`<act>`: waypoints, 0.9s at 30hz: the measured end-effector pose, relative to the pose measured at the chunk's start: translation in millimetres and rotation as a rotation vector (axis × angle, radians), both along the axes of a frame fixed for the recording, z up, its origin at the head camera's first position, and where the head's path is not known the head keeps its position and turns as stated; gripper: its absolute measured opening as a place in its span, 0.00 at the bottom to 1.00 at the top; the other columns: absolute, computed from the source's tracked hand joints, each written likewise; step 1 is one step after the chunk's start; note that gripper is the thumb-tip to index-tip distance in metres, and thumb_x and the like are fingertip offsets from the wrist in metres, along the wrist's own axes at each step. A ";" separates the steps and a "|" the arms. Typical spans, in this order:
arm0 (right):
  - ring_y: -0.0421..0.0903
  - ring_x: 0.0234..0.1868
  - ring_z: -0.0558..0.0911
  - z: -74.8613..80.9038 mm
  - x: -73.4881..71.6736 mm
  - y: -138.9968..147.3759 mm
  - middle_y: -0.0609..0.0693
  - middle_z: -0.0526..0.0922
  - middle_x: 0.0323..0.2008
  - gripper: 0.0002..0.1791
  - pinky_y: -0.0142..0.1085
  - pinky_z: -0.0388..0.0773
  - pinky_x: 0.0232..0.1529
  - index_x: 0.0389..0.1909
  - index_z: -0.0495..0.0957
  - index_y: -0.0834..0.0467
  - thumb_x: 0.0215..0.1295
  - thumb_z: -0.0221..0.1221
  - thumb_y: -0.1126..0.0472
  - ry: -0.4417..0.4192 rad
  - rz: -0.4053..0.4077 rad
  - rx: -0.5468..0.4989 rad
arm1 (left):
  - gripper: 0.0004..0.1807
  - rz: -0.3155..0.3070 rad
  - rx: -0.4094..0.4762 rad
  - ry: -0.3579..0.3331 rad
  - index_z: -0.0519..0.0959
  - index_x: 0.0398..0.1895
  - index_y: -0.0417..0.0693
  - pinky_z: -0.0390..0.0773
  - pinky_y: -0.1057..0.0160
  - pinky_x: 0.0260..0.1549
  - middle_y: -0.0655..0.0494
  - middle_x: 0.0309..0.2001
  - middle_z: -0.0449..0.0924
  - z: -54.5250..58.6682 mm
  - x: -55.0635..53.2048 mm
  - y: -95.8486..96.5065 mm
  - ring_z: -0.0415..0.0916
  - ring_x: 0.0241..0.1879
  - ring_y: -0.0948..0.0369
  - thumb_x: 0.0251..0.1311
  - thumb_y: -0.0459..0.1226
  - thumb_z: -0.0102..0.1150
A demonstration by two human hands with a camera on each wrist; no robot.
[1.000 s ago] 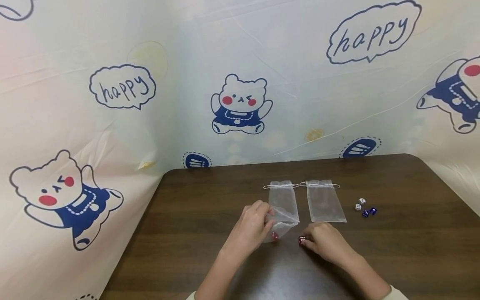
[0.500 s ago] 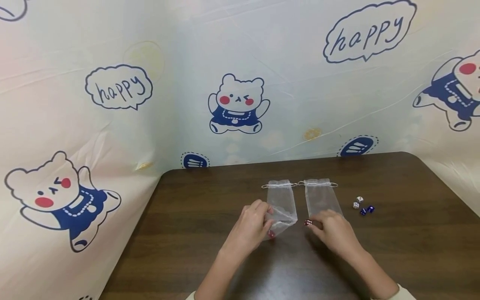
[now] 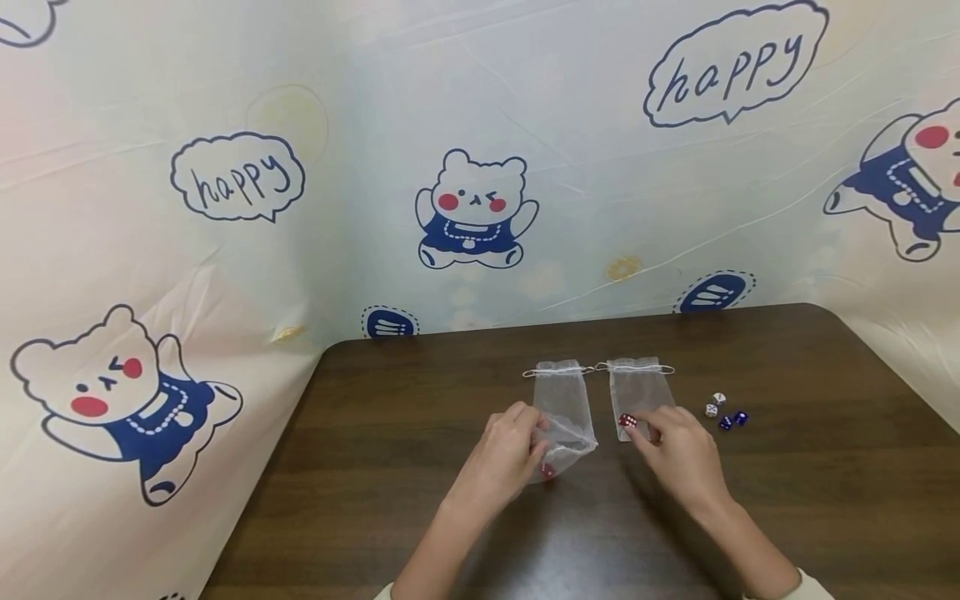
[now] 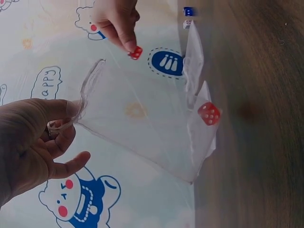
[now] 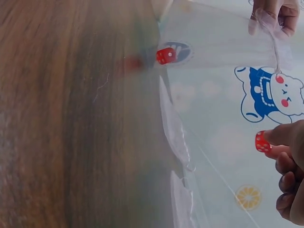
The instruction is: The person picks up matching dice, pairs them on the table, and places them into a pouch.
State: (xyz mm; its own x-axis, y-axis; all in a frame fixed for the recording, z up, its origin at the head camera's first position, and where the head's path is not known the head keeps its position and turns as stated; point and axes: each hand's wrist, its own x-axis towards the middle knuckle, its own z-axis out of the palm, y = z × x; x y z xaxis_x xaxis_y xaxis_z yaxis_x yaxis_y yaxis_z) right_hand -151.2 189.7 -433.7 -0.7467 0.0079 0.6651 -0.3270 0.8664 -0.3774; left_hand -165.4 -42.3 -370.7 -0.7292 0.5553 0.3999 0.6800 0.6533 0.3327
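Observation:
My left hand (image 3: 506,446) pinches a sheer white drawstring pouch (image 4: 137,111) by its gathered, corded end, holding it up off the table. Low inside that pouch sits a red die (image 4: 209,113) with white pips. Between thumb and fingertips, my right hand (image 3: 681,454) holds a second red die (image 3: 627,421) in the air, to the right of the held pouch. Two more sheer pouches lie flat behind the hands: a left pouch (image 3: 561,396), partly covered by the held one, and a right pouch (image 3: 637,385), partly behind my right hand.
Two white dice (image 3: 716,405) and two blue dice (image 3: 733,420) lie on the brown wooden table (image 3: 390,417), right of the pouches. A printed cloth (image 3: 360,183) hangs along the table's back and sides.
My right hand has lifted the red die and carried it up and rightward, in front of the right pouch. The left hand with its pouch has stayed nearly still.

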 end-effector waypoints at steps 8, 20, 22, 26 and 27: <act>0.38 0.22 0.62 6.6 3.0 -0.7 0.40 0.64 0.16 0.11 0.30 0.60 0.19 0.27 0.83 0.62 0.39 0.71 0.68 0.112 0.003 -0.038 | 0.09 -0.005 -0.008 0.015 0.77 0.33 0.41 0.72 0.60 0.45 0.58 0.28 0.72 -1.5 1.1 0.4 0.66 0.25 0.68 0.50 0.31 0.67; 0.39 0.24 0.67 28.5 11.3 -15.8 0.43 0.72 0.18 0.27 0.25 0.63 0.24 0.31 0.83 0.63 0.64 0.51 0.41 0.239 0.198 -0.142 | 0.09 -0.020 -0.009 0.032 0.77 0.33 0.42 0.71 0.61 0.43 0.58 0.27 0.72 -3.1 2.2 2.3 0.66 0.24 0.68 0.49 0.31 0.67; 0.39 0.24 0.67 30.2 12.5 -19.3 0.43 0.74 0.19 0.27 0.25 0.64 0.25 0.31 0.83 0.63 0.63 0.51 0.42 0.240 0.238 -0.146 | 0.10 -0.023 -0.011 0.038 0.77 0.33 0.42 0.71 0.61 0.43 0.58 0.28 0.72 -3.4 2.5 2.6 0.66 0.24 0.68 0.49 0.31 0.67; 0.38 0.24 0.67 31.1 13.0 -26.6 0.42 0.75 0.20 0.23 0.25 0.64 0.26 0.31 0.83 0.62 0.64 0.53 0.45 0.268 0.313 -0.129 | 0.10 -0.028 -0.021 0.061 0.76 0.33 0.42 0.71 0.61 0.42 0.57 0.28 0.72 -3.8 2.6 3.6 0.68 0.25 0.67 0.48 0.31 0.68; 0.38 0.24 0.68 31.0 12.8 -28.2 0.43 0.76 0.21 0.23 0.25 0.64 0.26 0.31 0.83 0.62 0.64 0.53 0.46 0.279 0.330 -0.124 | 0.10 -0.030 -0.024 0.066 0.76 0.33 0.42 0.71 0.61 0.41 0.57 0.28 0.73 -3.9 2.6 4.0 0.68 0.24 0.67 0.48 0.31 0.68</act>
State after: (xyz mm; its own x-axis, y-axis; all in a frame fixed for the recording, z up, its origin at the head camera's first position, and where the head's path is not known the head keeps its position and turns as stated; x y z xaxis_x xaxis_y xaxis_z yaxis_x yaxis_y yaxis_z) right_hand -138.4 161.4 -402.6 -0.5150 -0.1087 0.8503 -0.6823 0.6524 -0.3299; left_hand -162.8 -38.3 -374.6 -0.6844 0.5866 0.4330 0.7195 0.6394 0.2712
